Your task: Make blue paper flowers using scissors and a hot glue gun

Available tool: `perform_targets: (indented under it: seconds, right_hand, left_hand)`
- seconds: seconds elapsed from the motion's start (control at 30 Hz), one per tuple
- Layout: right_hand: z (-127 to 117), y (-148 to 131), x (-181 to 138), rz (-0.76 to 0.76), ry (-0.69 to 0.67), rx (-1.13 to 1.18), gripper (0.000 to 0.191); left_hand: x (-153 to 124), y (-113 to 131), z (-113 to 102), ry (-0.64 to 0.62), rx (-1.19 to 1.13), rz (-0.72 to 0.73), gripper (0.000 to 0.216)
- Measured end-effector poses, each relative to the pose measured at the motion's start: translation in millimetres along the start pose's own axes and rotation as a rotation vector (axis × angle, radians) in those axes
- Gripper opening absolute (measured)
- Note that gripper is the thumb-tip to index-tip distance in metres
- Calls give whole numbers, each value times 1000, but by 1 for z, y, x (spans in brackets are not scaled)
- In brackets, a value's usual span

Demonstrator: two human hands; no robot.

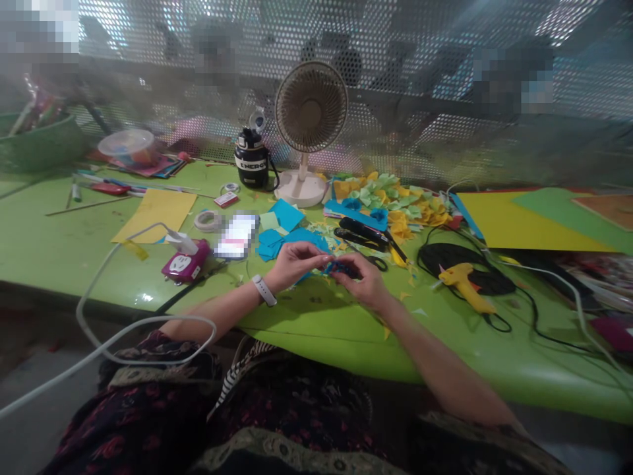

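Near the table's front edge, my left hand (pixel 300 262) and my right hand (pixel 362 280) meet over a small piece of blue paper (pixel 337 266). Both hands are closed, pinching it between the fingertips, which partly hide its shape. A white band is on my left wrist. Just beyond my left hand lie several cut blue paper pieces (pixel 274 243). Scissors (pixel 378 262) lie behind my right hand, their blades partly hidden. A black stapler (pixel 363 233) rests farther back, beside a blue paper strip (pixel 356 215) with curled blue pieces on it.
A fan (pixel 311 112) and a black jug (pixel 251 161) stand at the back. Yellow and green paper pieces (pixel 390 198) are heaped right of the fan. A yellow glue gun (pixel 465 285) lies right. A lit phone (pixel 237 235), purple power socket (pixel 185 262) and white cable (pixel 91 316) are left.
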State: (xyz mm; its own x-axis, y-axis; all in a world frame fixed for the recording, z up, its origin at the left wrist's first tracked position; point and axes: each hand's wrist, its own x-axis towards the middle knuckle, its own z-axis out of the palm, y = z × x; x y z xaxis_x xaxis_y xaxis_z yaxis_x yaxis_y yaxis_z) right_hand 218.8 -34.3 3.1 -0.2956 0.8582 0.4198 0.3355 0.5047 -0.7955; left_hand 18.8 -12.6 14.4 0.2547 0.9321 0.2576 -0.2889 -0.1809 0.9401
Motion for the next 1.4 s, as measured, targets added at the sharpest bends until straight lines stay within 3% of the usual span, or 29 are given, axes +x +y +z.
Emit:
perform_targets:
  seconds: [0.4, 0.83, 1.17, 1.4]
  right_hand:
    - [-1, 4, 1, 98, -61, 125, 33]
    - [-1, 1, 3, 37, -82, 50, 41]
    - [-8, -2, 6, 1, -26, -100, 44]
    - [-10, -2, 7, 54, -44, -46, 40]
  left_hand:
    - [0, 0, 0, 6, 13, 20, 32]
    - [-2, -1, 1, -9, 22, 32, 32]
    - [0, 2, 3, 97, -54, 21, 35]
    - [1, 1, 2, 127, -58, 20, 34]
